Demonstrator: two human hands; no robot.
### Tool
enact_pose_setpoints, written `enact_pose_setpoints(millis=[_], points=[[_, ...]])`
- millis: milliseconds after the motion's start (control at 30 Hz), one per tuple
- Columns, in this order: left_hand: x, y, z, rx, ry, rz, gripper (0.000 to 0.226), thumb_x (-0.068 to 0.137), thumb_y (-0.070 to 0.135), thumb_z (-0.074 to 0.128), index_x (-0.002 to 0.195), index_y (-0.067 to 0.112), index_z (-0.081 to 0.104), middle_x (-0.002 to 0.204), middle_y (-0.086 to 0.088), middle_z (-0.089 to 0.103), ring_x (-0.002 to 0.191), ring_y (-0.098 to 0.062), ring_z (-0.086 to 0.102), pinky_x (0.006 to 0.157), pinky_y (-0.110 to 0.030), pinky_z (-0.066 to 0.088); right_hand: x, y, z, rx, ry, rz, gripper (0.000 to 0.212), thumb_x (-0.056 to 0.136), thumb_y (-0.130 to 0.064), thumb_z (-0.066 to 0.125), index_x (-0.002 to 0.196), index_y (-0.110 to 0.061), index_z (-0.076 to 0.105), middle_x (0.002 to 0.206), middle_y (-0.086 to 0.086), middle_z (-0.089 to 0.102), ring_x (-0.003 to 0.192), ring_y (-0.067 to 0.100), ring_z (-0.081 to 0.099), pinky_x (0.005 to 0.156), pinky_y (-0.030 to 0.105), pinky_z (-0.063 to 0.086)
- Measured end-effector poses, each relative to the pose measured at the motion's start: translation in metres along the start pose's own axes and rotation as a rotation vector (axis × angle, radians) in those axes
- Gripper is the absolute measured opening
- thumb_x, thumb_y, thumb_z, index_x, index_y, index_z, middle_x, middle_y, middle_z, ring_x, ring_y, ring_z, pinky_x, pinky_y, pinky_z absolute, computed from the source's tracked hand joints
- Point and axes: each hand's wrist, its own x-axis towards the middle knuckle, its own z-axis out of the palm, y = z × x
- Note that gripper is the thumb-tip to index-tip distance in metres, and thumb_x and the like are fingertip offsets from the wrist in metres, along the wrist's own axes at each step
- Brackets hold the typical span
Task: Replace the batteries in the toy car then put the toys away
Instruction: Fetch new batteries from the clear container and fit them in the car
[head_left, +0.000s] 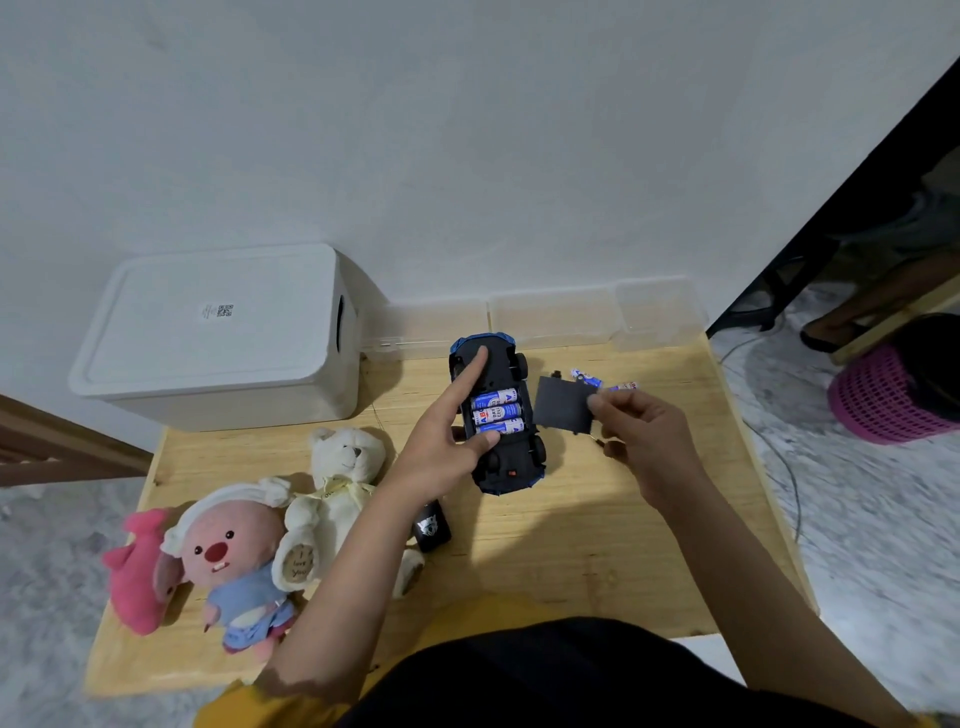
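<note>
While the toy car (498, 415) lies belly-up near the middle of the wooden table (597, 545), three blue-and-white batteries (497, 413) sit side by side in its open compartment. Left hand (447, 441): index finger straight along the underside, thumb at the car's near flank, steadying it. Right hand (644, 441): pinches the black battery cover (563, 405) by one edge, just right of the car. Loose batteries (597, 382) behind the cover. White lidded box (218, 338) far left. Three plush toys (249, 530) at the near-left edge.
</note>
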Motion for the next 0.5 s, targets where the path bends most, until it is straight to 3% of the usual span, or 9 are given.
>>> enact_pose_setpoints(millis=[167, 300, 500], points=[[0.004, -0.005, 0.005, -0.046, 0.057, -0.032, 0.078, 0.085, -0.010, 0.060, 0.138, 0.042, 0.035, 0.127, 0.013, 0.052, 0.092, 0.013, 0.058, 0.076, -0.015, 0.051, 0.003, 0.018, -0.028, -0.101, 0.103, 0.011, 0.004, 0.083, -0.009, 0.068, 0.080, -0.011, 0.066, 0.057, -0.009, 0.062, 0.049, 0.001, 0.051, 0.052, 0.023, 0.041], [0.004, -0.008, 0.006, -0.052, 0.098, -0.034, 0.076, 0.083, -0.011, 0.062, 0.133, 0.042, 0.039, 0.123, 0.010, 0.052, 0.086, 0.013, 0.058, 0.074, -0.015, 0.053, 0.006, 0.037, -0.051, -0.201, 0.177, 0.049, 0.003, 0.083, -0.009, 0.070, 0.084, -0.010, 0.067, 0.067, 0.002, 0.062, 0.058, 0.010, 0.051, 0.053, 0.026, 0.040], [0.006, -0.012, 0.005, -0.046, 0.089, -0.060, 0.077, 0.086, -0.008, 0.060, 0.134, 0.048, 0.038, 0.124, 0.013, 0.055, 0.092, -0.003, 0.063, 0.081, -0.020, 0.054, 0.016, 0.062, -0.084, -0.319, 0.232, 0.162, 0.004, 0.084, -0.012, 0.069, 0.086, -0.012, 0.067, 0.078, 0.003, 0.062, 0.072, 0.015, 0.054, 0.058, 0.029, 0.044]])
